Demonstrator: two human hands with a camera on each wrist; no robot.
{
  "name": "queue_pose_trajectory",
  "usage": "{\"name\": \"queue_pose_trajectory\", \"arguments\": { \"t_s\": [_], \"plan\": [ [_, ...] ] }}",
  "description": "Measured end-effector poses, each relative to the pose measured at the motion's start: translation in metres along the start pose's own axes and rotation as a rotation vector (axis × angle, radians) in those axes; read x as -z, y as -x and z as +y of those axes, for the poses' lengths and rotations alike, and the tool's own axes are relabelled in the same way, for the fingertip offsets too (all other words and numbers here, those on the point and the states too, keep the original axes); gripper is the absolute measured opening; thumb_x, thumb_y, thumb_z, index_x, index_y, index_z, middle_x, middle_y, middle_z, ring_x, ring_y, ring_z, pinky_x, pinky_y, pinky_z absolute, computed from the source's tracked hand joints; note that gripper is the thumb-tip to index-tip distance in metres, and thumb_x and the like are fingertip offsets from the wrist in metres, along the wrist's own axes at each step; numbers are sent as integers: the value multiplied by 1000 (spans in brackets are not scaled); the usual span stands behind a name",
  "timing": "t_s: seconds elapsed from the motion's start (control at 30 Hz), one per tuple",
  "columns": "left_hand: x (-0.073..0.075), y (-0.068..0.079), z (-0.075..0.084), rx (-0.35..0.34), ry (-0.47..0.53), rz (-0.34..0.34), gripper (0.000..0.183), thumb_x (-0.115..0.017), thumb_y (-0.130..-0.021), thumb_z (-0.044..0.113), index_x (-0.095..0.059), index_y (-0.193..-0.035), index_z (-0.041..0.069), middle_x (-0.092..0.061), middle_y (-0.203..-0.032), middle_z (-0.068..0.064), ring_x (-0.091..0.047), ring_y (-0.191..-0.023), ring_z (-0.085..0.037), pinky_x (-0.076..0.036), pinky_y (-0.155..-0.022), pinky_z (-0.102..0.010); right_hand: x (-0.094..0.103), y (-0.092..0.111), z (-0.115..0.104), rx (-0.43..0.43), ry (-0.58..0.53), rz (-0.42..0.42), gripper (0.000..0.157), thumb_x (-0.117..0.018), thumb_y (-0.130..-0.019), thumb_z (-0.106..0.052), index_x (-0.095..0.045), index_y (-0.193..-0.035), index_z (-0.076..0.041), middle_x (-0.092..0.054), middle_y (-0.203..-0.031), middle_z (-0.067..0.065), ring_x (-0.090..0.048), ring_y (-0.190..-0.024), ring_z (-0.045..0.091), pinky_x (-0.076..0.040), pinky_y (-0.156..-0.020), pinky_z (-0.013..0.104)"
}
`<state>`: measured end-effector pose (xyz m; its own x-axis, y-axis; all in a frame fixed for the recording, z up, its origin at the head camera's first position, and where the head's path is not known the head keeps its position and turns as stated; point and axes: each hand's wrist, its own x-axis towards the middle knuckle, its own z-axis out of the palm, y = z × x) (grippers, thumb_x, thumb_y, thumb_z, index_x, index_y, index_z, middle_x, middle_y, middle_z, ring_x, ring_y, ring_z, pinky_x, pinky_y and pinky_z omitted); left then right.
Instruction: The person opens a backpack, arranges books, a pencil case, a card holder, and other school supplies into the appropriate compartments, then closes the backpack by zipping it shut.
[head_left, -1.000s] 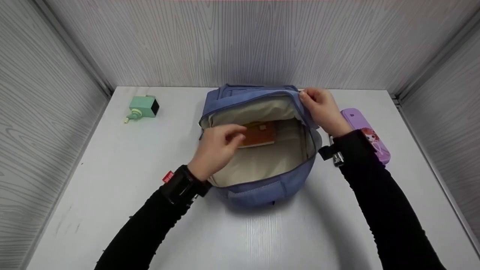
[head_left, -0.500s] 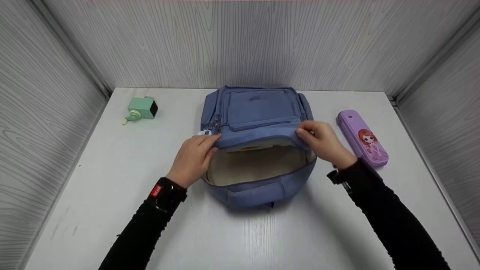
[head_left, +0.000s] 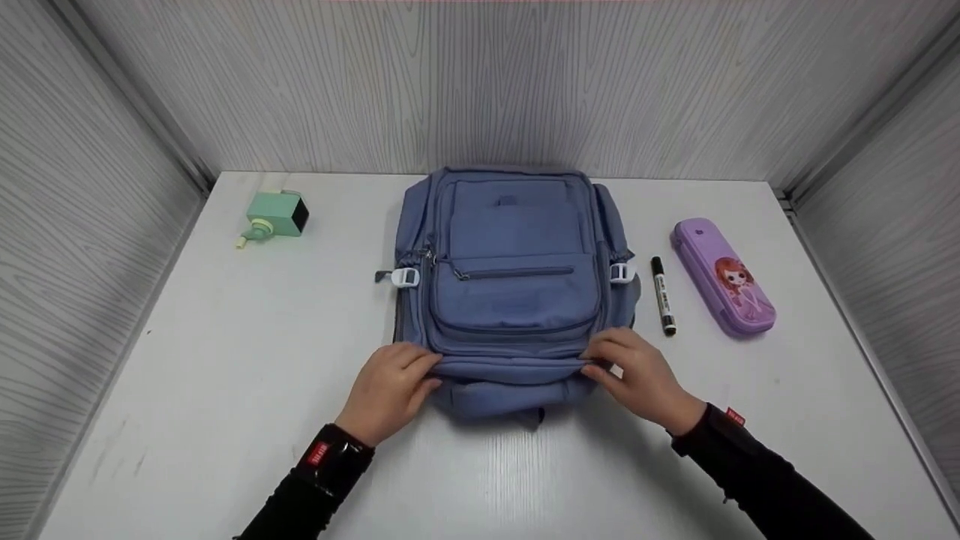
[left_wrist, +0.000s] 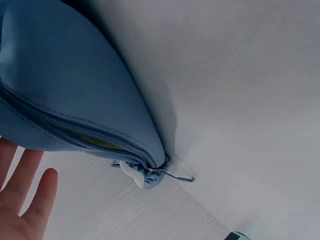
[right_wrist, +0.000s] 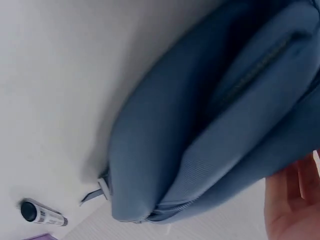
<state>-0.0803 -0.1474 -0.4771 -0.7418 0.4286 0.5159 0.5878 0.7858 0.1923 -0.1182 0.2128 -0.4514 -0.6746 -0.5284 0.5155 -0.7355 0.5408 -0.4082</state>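
A blue backpack (head_left: 517,292) lies front side up in the middle of the table, its top flap folded down over the main opening. My left hand (head_left: 388,390) pinches the flap's near left corner, fingers on top and thumb at the front edge. At the near right corner my right hand (head_left: 637,375) pinches the same edge between thumb and fingers. In the left wrist view a zipper (left_wrist: 75,132) runs along the side of the backpack, its teeth parted slightly. The right wrist view shows the folded fabric (right_wrist: 210,145) beside the fingers (right_wrist: 287,195). The bag's inside is hidden.
Right of the backpack lies a black-and-white marker (head_left: 664,296), then a purple pencil case (head_left: 725,277) with a cartoon girl on it. A green pencil sharpener with a crank (head_left: 277,214) stands at the back left. Grey panels (head_left: 510,82) enclose the table.
The flap has come down toward me, covering the opening and the orange book inside. My left hand left the opening for the flap's corner; my right hand moved nearer, uncovering the marker.
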Motion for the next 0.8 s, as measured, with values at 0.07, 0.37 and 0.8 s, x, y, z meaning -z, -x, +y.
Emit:
{"name": "queue_pose_trajectory", "arguments": {
  "t_s": [0.07, 0.37, 0.8],
  "plan": [
    [-3, 3, 1, 9, -6, -5, 36, -82, -79, 26, -73, -108, 8, -72, -99, -3, -66, -99, -22, -53, -91, -39, -2, 3, 6, 12, -43, 49, 27, -79, -74, 6, -69, -97, -3, -65, -99, 10, -58, -90, 17, -43, -80, 16],
    [-12, 7, 4, 19, -102, -11, 50, -90, -68, 26, -68, -108, 7, -70, -100, -4, -64, -100, -25, -53, -89, -39, 12, -31, 78, -511, 6, 154, 22, -56, -93, 4, -63, -114, 9, -66, -107, 27, -61, -101, 39, -50, -89, 44],
    [-20, 8, 5, 44, -103, 48, 46, -90, -66, 20, -68, -104, 7, -70, -97, -6, -64, -97, -25, -54, -84, -38, 13, -53, 133, -696, -149, -170, 46, -44, -91, 5, -48, -136, 15, -50, -138, 37, -50, -124, 53, -40, -108, 59]
  ]
}}
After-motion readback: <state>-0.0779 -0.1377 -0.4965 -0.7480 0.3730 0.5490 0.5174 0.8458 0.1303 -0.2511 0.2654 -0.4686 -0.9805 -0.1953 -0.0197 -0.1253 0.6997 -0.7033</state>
